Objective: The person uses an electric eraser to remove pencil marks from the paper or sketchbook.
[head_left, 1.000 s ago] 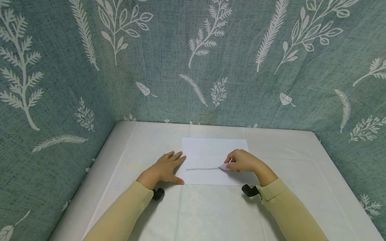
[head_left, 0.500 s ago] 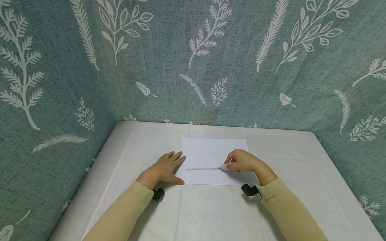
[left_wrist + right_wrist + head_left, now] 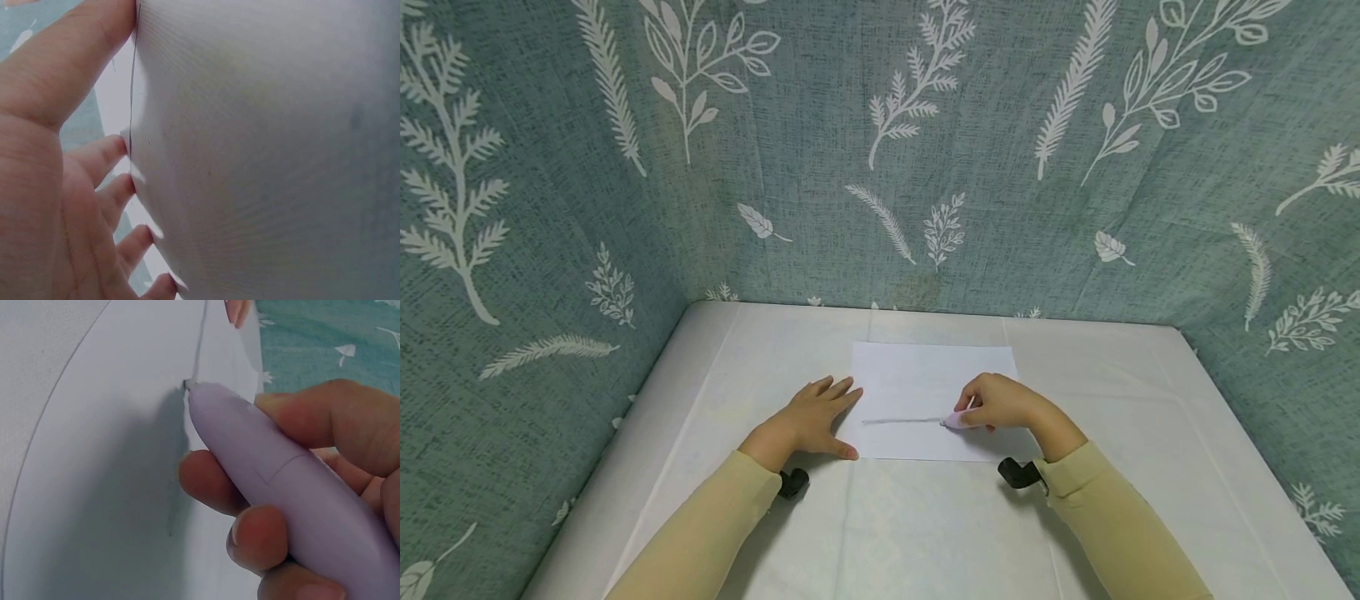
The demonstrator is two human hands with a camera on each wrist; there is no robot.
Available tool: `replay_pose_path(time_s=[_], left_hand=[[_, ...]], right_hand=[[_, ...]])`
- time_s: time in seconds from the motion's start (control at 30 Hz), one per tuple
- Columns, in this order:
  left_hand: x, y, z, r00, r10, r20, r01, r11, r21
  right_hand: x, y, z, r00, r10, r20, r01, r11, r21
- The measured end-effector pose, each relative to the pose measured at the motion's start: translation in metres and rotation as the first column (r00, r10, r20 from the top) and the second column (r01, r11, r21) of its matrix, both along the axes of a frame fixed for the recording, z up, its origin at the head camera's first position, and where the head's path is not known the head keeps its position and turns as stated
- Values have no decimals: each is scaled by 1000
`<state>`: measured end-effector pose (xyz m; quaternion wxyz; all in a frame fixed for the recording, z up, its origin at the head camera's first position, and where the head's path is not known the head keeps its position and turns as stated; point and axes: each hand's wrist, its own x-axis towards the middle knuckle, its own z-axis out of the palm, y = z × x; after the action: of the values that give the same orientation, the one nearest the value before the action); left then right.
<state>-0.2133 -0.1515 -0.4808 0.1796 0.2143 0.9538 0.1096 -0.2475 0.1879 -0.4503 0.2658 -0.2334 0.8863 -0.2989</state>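
Observation:
A white sheet of paper [image 3: 910, 375] lies on the covered table with a thin grey line [image 3: 898, 421] running across its lower half. My right hand [image 3: 1003, 402] grips a thick, light-purple pen-shaped tool [image 3: 269, 469] between thumb and curled fingers. Its narrow metallic tip [image 3: 189, 384] is right at the line, close over the paper. A fainter stretch of line continues below the tip in the right wrist view, partly in shadow. My left hand [image 3: 808, 421] is spread, its fingertips and thumb resting at the sheet's left edge; in the left wrist view those fingers [image 3: 112, 194] are straight and apart.
A white cloth [image 3: 925, 533] covers the table. Green fabric [image 3: 820, 150] printed with white leaves hangs behind and along both sides. Black wrist mounts [image 3: 1021, 473] stick out by both cuffs, low over the table.
My right hand has shifted slightly left and toward me in the last half second, and the tool's tip has moved just below the line's end. The left hand and paper have stayed still.

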Motion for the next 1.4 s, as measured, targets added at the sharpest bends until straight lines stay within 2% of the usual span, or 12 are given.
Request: replay_pose_path(time_s=[0.43, 0.73, 1.0, 1.2, 1.4], left_hand=[[0, 1, 1, 1000, 4, 3, -4, 1000, -3], [0, 1, 1, 1000, 7, 11, -7, 1000, -20], [-1, 1, 1, 1000, 10, 10, -10, 1000, -19], [-1, 0, 0, 1000, 8, 11, -8, 1000, -13], [0, -1, 1, 1000, -3, 11, 3, 1000, -3]], right_hand=[[-4, 0, -2, 999, -27, -37, 27, 1000, -3], [-4, 0, 1, 1000, 15, -4, -15, 1000, 21], [-2, 1, 2, 999, 0, 36, -1, 999, 47], [0, 3, 5, 995, 37, 92, -43, 997, 66], [2, 4, 2, 993, 53, 107, -62, 995, 81]])
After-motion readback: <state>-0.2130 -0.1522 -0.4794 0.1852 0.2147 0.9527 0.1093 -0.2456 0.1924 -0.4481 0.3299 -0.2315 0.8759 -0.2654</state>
